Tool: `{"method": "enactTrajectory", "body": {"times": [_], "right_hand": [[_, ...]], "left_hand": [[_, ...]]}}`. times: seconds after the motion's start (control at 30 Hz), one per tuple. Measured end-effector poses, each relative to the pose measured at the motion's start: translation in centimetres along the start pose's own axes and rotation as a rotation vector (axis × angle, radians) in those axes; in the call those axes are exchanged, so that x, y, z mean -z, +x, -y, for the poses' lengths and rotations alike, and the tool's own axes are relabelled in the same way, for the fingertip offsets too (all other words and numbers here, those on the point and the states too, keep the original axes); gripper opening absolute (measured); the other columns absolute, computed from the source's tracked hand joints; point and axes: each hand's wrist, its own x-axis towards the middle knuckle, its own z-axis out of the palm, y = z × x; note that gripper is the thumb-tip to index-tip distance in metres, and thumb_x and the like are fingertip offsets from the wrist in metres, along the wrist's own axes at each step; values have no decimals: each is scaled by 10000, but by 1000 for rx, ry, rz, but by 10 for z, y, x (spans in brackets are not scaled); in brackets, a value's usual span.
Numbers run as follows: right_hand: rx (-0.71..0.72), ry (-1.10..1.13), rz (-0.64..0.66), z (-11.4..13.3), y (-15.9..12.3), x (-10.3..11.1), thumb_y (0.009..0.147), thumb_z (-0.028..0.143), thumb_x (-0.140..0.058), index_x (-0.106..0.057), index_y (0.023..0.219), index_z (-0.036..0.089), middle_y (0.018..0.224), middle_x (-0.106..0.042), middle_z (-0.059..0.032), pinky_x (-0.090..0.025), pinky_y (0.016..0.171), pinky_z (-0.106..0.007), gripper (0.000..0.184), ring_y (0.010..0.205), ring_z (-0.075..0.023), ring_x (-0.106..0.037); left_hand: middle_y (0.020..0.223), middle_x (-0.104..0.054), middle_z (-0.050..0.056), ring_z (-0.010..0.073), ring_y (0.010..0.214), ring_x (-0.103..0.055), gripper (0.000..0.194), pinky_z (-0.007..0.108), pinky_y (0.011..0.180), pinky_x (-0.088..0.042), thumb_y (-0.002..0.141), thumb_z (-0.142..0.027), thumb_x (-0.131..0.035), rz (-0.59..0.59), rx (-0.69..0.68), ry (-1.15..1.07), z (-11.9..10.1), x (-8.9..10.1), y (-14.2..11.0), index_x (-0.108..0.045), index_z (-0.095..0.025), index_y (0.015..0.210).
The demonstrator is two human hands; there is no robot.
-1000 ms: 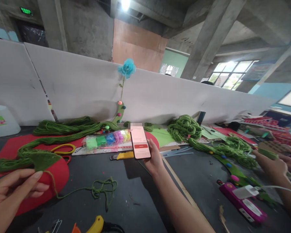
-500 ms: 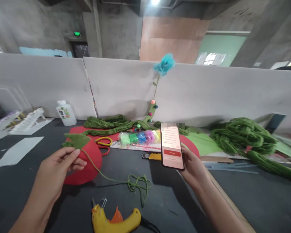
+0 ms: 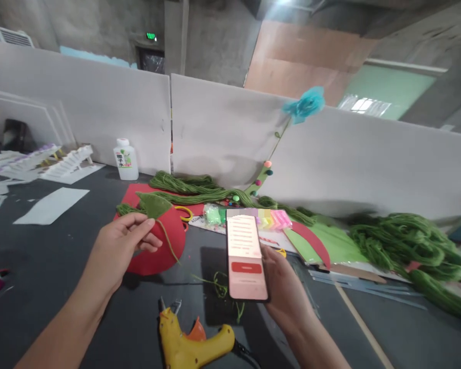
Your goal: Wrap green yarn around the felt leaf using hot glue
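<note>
My left hand [image 3: 119, 246] pinches a green felt leaf [image 3: 153, 204] between thumb and fingers, over a red felt piece [image 3: 157, 246] on the dark table. A thin green yarn strand [image 3: 215, 279] trails from the leaf toward the middle of the table. My right hand [image 3: 286, 289] holds a phone [image 3: 246, 256] upright, its screen lit with a red button. A yellow glue gun [image 3: 192, 343] lies just below and between both hands.
Green yarn bundles [image 3: 188, 187] lie along the white partition [image 3: 223, 128], with more yarn [image 3: 411, 241] at right. A bag of coloured pompoms [image 3: 269, 219], a white bottle [image 3: 125, 160], a blue paper flower [image 3: 305, 105], white paper sheets [image 3: 51, 205] and green felt [image 3: 322, 241] surround the hands.
The view has swung left. My right hand brought the phone nearer and lower. My left hand still pinches the green leaf; the glue gun now shows more fully.
</note>
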Motion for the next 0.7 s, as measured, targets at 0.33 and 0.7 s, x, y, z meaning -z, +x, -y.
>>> {"method": "enactTrajectory", "body": {"times": [0.33,0.7], "right_hand": [[57,43,-84,-12,-9,-1,694,208,-586,-633,906,177,831,-724,-30,-503,694,-305,220,720,-190,-661],[29,130,-134,-4,-11,14,697,249,-531,-659,817,139,754,-723,-64,-499,632,-306,207,656,-209,-657]], "left_hand": [[516,-670,-36,107,472,-624,271,162,494,-520,631,-312,-714,-23,66,76,6,-5,-4,-603,-161,828],[519,-686,-52,141,482,-642,227,192,492,-540,604,-280,-723,-30,38,154,28,-1,5,-605,-206,783]]}}
